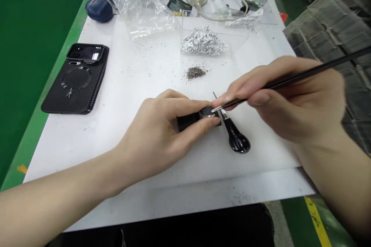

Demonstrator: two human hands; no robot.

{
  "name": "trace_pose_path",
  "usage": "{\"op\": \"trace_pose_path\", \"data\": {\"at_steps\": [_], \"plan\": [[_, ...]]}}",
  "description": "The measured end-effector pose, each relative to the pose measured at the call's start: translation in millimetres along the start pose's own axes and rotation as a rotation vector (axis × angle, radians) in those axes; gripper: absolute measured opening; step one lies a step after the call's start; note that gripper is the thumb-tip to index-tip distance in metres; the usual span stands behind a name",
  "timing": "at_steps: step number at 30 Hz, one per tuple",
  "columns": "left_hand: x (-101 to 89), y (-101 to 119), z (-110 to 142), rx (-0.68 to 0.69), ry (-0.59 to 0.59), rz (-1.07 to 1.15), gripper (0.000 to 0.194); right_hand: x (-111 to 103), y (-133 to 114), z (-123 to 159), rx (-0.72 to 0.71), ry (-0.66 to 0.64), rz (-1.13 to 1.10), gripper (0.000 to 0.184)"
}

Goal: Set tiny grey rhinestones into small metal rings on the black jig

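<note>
pinches one black part [189, 120] with left hand [156, 135], one slim tool [304, 73] with right hand [301, 100]
shows one awl [231, 128], two heaps [204, 41] nearby

Green floor [298, 220] | yellow floor stripe [317, 222], lower right | white table [139, 85] | stacked grey containers [327, 27] near its right edge
</note>
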State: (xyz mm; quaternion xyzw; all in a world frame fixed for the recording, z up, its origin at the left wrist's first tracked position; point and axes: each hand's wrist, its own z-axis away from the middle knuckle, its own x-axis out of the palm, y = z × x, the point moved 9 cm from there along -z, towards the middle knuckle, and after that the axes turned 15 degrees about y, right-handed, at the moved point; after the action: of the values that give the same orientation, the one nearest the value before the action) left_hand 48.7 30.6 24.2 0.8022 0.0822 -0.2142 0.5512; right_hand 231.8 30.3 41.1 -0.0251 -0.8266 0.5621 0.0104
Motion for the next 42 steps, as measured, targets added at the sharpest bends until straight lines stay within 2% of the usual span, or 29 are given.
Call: {"op": "trace_pose_path", "data": {"at_steps": [5, 8, 11, 22, 28, 32, 42], "plan": [[1.0, -2, 0, -0.029, -0.023, -0.002, 0.021, 8, 4, -1, -0.123, -0.087, 0.021, 0.009], [1.4, 0, 0, -0.025, -0.032, -0.001, 0.018, 9, 3, -2, -0.151, -0.096, 0.037, 0.01], [2.3, 1, 0, -0.026, -0.048, 0.013, 0.012, 9, 2, -2, -0.146, -0.108, 0.048, 0.008], [2.7, 0, -2, -0.01, -0.046, -0.006, 0.012, 10, 3, -2, -0.133, -0.159, -0.001, 0.016], [0.2, 2, -2, -0.007, -0.037, -0.035, 0.015, 10, 5, -4, -0.096, -0.137, -0.028, 0.009], [1.2, 1, -3, -0.012, -0.046, -0.022, 0.013, 11, 6, -4, -0.076, -0.164, 0.0, 0.014], [0.6, 2, -1, 0.0, -0.044, -0.018, 0.011, 10, 8, -4, -0.076, -0.182, -0.091, 0.016]]}}
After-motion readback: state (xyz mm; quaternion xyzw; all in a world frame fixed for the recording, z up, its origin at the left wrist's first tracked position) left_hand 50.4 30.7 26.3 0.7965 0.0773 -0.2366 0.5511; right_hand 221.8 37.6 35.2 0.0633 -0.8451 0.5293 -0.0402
